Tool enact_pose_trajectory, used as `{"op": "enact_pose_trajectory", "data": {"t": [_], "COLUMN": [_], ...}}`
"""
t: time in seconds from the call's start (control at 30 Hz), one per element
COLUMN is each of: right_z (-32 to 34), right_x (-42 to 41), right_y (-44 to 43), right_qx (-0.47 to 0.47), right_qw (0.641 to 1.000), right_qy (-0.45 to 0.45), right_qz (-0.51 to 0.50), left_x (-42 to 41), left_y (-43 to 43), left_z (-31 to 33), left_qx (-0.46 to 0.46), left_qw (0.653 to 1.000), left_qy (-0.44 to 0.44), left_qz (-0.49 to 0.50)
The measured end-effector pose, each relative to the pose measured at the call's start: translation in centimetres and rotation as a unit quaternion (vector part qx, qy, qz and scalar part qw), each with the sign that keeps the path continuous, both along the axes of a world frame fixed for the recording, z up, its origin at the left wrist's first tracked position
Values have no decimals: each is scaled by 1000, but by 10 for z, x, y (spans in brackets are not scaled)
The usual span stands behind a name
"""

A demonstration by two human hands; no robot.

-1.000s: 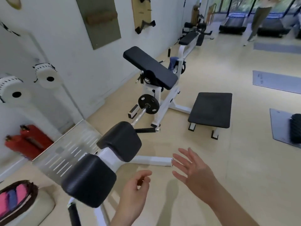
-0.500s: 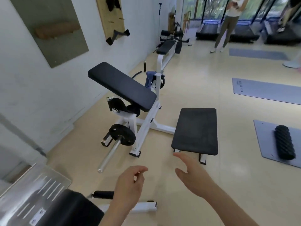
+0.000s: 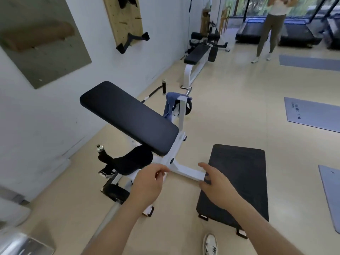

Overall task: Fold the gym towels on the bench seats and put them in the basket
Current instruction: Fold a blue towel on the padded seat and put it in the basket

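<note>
The blue towel hangs over the white upright behind the slanted pad, well beyond both hands. The left hand and right hand hold nothing, fingers loosely curled. The person would do best to step round the pad and lift the towel by two corners.

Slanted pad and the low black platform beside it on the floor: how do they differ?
The slanted pad sits raised and tilted on a white frame; the low platform lies level near the floor. The slanted pad has a sheen; the low platform looks matte. A blue towel hangs behind the slanted pad, none by the low platform. Both are black rounded rectangles.
</note>
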State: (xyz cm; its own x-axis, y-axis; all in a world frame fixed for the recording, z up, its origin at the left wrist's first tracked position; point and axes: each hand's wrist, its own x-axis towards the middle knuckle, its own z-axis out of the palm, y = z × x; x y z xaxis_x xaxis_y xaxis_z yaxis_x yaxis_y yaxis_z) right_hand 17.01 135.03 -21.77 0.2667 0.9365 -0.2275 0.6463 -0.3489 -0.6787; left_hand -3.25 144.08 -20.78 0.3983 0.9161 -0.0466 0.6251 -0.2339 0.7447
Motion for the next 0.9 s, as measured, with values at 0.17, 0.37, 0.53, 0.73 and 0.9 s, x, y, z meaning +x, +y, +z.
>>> {"op": "enact_pose_trajectory", "data": {"t": [0.17,0.37,0.53,0.73,0.9], "right_z": [-20,-36,-97,-218,-323], "right_x": [90,157,192,210,206], "right_y": [141,313,457,624,718], "right_qx": [-23,-51,-85,-141,-176], "right_qw": [992,970,976,983,980], "right_qy": [121,233,199,113,61], "right_qz": [-24,-47,-37,34,72], "left_x": [82,158,219,268,293], "left_y": [119,274,425,598,687], "left_z": [-22,-45,-107,-224,-322], "left_qx": [12,17,24,51,33], "left_qw": [996,990,978,915,844], "left_qy": [83,137,205,384,506], "left_qz": [0,-11,-32,-109,-173]}}
